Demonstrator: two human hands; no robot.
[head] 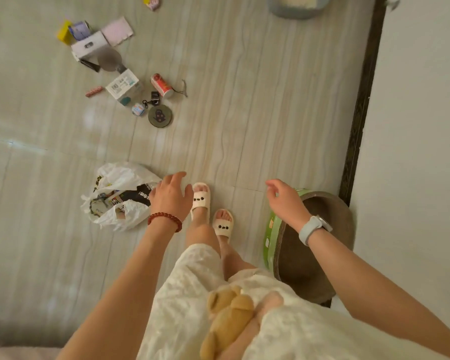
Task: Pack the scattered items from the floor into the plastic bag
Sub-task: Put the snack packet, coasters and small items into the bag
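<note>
A crumpled white plastic bag (120, 196) lies on the tiled floor at my left, with printed packages showing inside. My left hand (170, 197) hovers beside the bag's right edge, fingers relaxed and empty. My right hand (285, 201) hangs in the air to the right, loosely curled, holding nothing. Farther ahead on the floor lie scattered items: a white box (122, 85), a red can (162, 85), a round dark coaster (160, 117), a small cube (138, 109), a black keychain (152, 98), a pink stick (94, 91), a white carton (90, 46), a yellow box (64, 32) and a pink card (117, 31).
My feet in white slippers (200, 201) stand right of the bag. A round brown scratcher bowl with a green rim (270, 229) sits at my right by a white wall. A grey basin (296, 6) is at the top. A plush toy (229, 320) hangs at my waist.
</note>
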